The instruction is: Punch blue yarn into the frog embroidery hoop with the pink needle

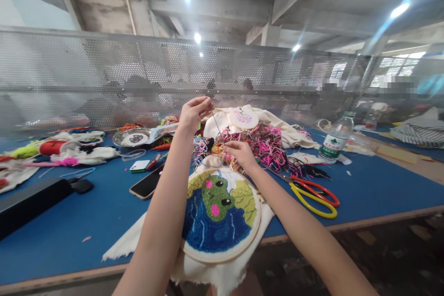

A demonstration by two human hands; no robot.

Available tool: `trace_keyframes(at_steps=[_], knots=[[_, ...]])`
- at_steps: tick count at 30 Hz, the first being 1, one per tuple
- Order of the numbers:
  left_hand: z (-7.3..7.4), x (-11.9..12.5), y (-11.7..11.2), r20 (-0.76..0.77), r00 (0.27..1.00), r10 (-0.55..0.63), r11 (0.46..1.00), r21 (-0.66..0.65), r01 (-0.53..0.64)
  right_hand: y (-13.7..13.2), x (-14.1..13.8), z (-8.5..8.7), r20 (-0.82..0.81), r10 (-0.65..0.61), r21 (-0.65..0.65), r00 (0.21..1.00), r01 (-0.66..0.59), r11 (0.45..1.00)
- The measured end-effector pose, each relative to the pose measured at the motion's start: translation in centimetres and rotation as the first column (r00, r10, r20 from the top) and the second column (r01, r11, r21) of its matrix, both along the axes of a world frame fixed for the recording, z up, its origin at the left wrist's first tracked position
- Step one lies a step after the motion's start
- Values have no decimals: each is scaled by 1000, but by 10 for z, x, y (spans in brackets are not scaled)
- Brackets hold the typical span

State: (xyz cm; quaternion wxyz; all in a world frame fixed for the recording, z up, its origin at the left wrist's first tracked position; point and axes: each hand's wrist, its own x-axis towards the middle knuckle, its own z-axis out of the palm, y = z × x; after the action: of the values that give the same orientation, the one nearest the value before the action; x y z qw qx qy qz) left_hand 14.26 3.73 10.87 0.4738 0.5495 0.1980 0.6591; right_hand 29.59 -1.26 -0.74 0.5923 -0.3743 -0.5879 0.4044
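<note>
My left hand (196, 114) is raised in front of the mesh screen, its fingertips pinched on a thin dark bluish strand of yarn (218, 124). That strand slants down to the right toward my right hand (240, 153), which is also closed in a pinch; what lies between its fingertips is too small to make out. Below both hands, an embroidery hoop (239, 256) with cream cloth leans at the table's front edge. Its stitched picture has a green face with pink cheeks on dark blue, with yellow-green patches. Right behind my right hand is a tangled heap of multicoloured yarn (268, 143).
Scissors (314, 196) with red and yellow handles lie right of the hoop. A phone (147, 187), a metal dish (121, 138) and a black box (33, 206) are on the left. A water bottle (336, 141) stands back right. Behind runs a perforated metal screen (222, 64).
</note>
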Motion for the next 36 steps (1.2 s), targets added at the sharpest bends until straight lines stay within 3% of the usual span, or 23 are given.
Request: trace_keyframes(at_steps=[9, 13, 27, 36], knots=[[3, -8, -2, -70, 971, -230, 972, -64, 226, -4, -2, 2, -5, 64, -26, 998, -64, 998], [2, -9, -2, -24, 964, -264, 963, -66, 262, -6, -3, 3, -22, 102, -27, 995, -102, 994], [2, 3, 2, 11, 999, -42, 998, 45, 42, -6, -4, 4, -63, 127, -26, 990, -129, 991], [-1, 9, 4, 109, 993, -48, 998, 38, 44, -6, -4, 4, -59, 116, -34, 991, -119, 992]])
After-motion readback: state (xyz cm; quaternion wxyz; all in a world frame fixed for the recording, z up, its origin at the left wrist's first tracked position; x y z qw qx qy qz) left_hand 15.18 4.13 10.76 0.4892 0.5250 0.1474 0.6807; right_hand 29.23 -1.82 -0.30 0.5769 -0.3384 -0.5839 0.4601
